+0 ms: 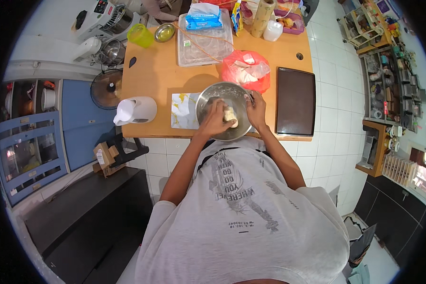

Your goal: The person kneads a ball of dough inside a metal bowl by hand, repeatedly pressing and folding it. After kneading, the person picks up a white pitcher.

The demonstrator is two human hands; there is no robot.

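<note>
A steel mixing bowl (pixel 206 111) stands at the front edge of the wooden table (pixel 151 80). My left hand (pixel 215 118) reaches inside it, fingers curled on a pale lump of dough (pixel 232 117). My right hand (pixel 254 110) grips the bowl's right rim, with a small dark piece at the fingers that I cannot make out. A marble-patterned board (pixel 183 110) lies just left of the bowl. Behind the bowl sits a red plastic bag (pixel 251 83) with pale contents.
A white kettle (pixel 137 110) is at the left, a dark tray (pixel 295 102) at the right. A clear container (pixel 199 52), green cup (pixel 140 36), metal dish (pixel 164 32) and bottle (pixel 272 31) are at the back. A person's arm (pixel 156 10) shows beyond.
</note>
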